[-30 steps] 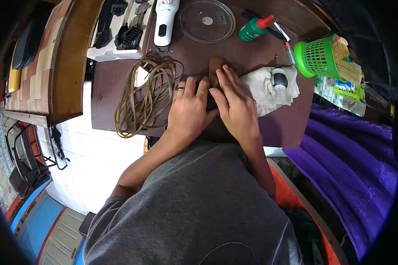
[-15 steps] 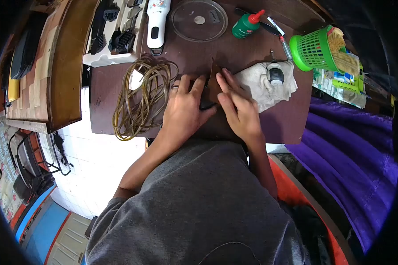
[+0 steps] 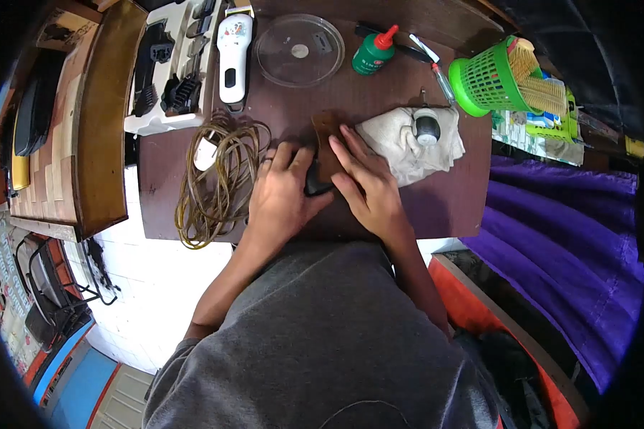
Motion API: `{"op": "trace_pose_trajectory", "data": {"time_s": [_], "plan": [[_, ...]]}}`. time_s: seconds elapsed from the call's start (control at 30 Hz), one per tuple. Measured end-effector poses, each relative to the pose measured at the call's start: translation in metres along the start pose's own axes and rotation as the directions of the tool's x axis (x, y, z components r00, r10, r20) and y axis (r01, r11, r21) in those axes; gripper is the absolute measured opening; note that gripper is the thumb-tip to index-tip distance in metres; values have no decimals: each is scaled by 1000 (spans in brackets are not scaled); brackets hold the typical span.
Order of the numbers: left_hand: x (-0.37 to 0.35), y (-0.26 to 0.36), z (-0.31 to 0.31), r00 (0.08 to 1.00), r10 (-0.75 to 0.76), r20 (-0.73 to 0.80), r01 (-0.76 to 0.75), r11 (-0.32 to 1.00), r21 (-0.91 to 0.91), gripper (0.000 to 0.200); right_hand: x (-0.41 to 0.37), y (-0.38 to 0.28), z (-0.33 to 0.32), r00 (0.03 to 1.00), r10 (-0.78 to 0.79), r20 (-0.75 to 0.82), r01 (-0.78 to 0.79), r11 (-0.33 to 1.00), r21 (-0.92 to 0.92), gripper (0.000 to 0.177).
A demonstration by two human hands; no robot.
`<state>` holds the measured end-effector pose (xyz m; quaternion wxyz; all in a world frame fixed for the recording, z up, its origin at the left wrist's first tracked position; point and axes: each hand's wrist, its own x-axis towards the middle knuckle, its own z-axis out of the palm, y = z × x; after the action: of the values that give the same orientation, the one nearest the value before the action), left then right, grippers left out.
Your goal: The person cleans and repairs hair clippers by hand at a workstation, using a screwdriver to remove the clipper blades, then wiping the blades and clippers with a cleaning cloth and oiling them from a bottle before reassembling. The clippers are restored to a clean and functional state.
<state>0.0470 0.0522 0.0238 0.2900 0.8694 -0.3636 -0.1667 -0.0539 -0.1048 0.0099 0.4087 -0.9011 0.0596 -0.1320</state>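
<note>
My left hand (image 3: 279, 189) is closed around a small black object (image 3: 316, 179), mostly hidden by the fingers and too dark to name. A stiff brown sheet (image 3: 326, 139), like a piece of sandpaper, stands up beside that object. My right hand (image 3: 371, 182) grips the sheet, its long fingers pressed along the right face and the thumb lower down. Just right of this hand lies a crumpled white cloth (image 3: 408, 161) with a small black-and-white tool (image 3: 427, 129) on it. Coiled brownish cord (image 3: 218, 189) rests left of my left hand.
Along the back of the brown table (image 3: 444, 207) are a white hair clipper (image 3: 234, 61), a clear round lid (image 3: 300, 68) and a green oil bottle (image 3: 373, 53). A tray of black clipper combs (image 3: 166, 118) stands back left. A green basket (image 3: 490, 84) with brushes leans at right.
The camera view has shifted, so the table items appear further left. The brown sheet now shows more of its broad face. Both hands stay close together around it.
</note>
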Motion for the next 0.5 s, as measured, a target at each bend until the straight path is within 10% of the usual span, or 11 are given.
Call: {"op": "trace_pose_trajectory", "data": {"time_s": [0.5], "plan": [[6, -1, -8, 995, 11, 97, -10, 1000, -19, 70, -1, -1, 9, 999, -14, -35, 11, 997, -81, 48]]}}
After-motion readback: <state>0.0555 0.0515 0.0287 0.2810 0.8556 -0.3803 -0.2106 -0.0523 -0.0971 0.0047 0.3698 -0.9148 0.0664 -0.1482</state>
